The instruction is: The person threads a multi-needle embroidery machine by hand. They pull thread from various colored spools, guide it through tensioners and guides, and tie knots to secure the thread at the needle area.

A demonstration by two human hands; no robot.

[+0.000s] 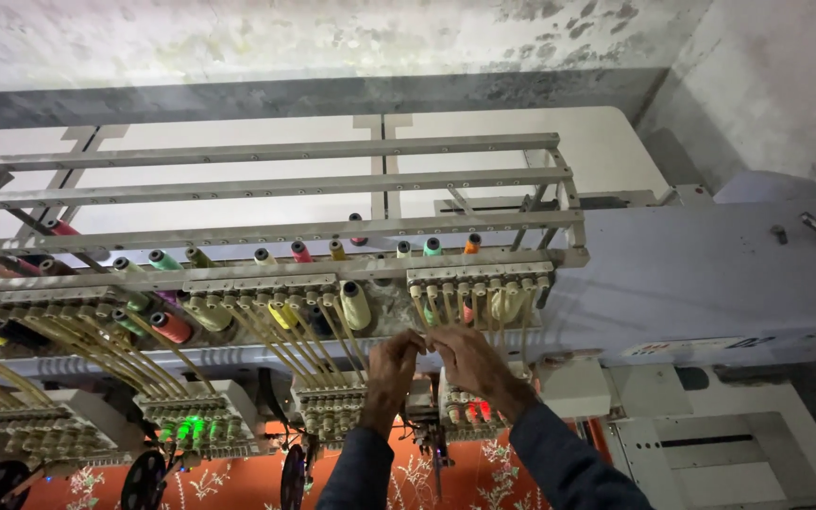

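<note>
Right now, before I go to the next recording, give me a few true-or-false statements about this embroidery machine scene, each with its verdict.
1. Both hands are raised together at the thread guide tubes. True: the left hand and right hand meet below the guide tubes.
2. The fabric under the heads is blue. False: the fabric is orange with a pale floral pattern.
3. Thread cones of several colours stand on the rack. True: the thread cones include cream, green, orange and pink.
4. The lights on the left head glow red. False: those lights glow green.
5. The person's forearms are bare. False: dark sleeves cover them.
</note>
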